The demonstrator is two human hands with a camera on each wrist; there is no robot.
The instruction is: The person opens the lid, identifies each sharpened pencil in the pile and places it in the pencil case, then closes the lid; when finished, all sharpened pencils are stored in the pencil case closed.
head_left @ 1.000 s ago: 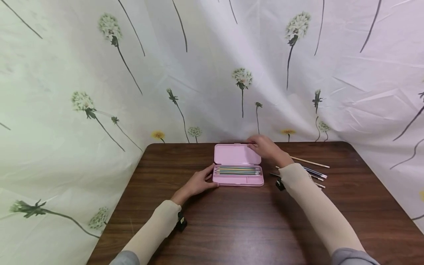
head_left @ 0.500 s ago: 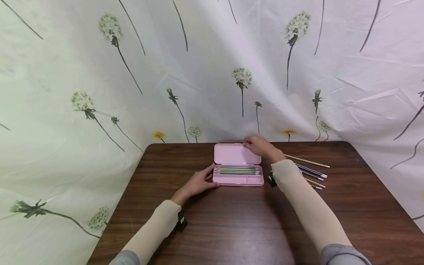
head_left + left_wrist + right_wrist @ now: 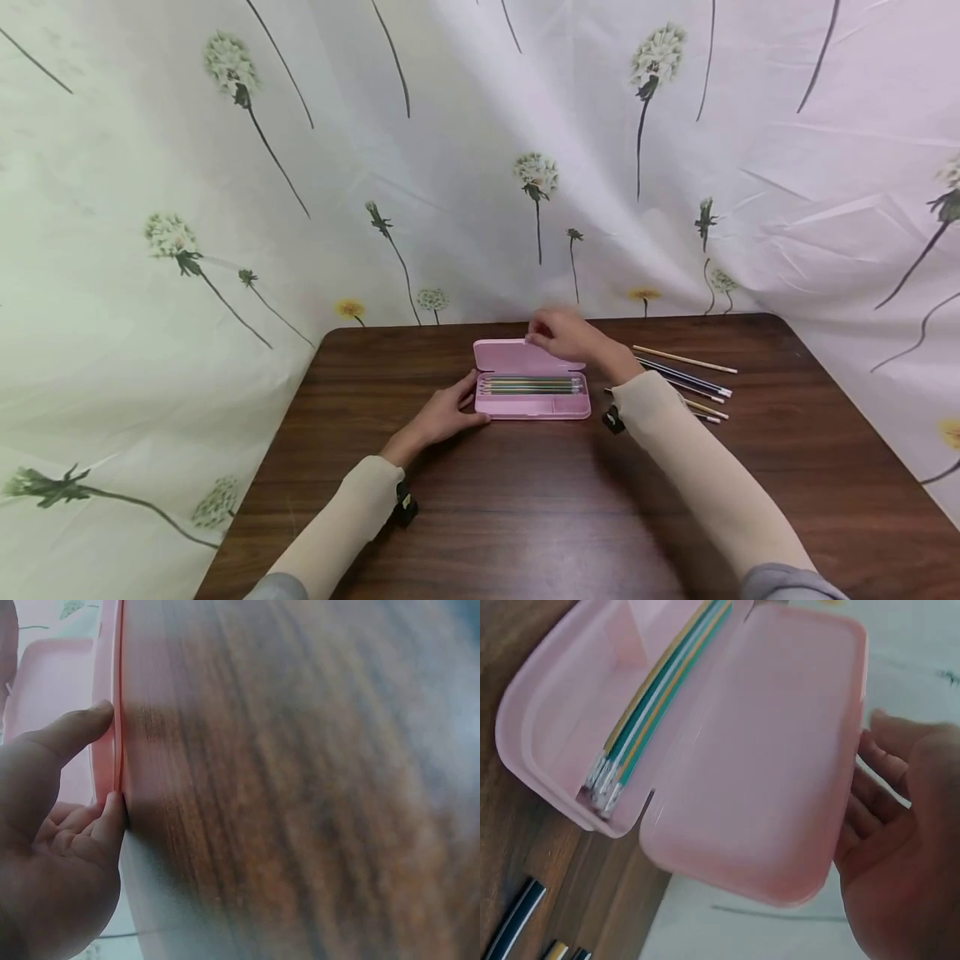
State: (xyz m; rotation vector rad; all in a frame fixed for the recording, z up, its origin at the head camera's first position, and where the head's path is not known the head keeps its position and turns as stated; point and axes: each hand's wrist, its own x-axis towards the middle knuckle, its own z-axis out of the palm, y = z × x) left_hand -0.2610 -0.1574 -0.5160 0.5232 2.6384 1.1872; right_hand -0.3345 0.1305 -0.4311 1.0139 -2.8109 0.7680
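Note:
A pink pencil case (image 3: 532, 408) lies open on the dark wooden table, its hinged lid (image 3: 757, 750) tilted up at the back. Inside its rear compartment are several striped pencils (image 3: 528, 385), with silvery eraser ends at the right. My left hand (image 3: 448, 410) holds the case's left end; the left wrist view has the thumb against the front wall and the other fingers by the corner. At the lid's far edge, my right hand (image 3: 573, 335) pinches the rim, with the thumb at the edge and the fingers curled behind the lid.
Several loose pencils (image 3: 686, 375) lie spread right of the case, partly under the right forearm. A floral cloth (image 3: 450, 167) hangs along the back edge of the table (image 3: 480, 500). Each wrist wears a small black camera.
The right hand has moved left along the lid's far edge. The lid, earlier leaning further back, now tilts up toward me. The left hand stays at the case's left end.

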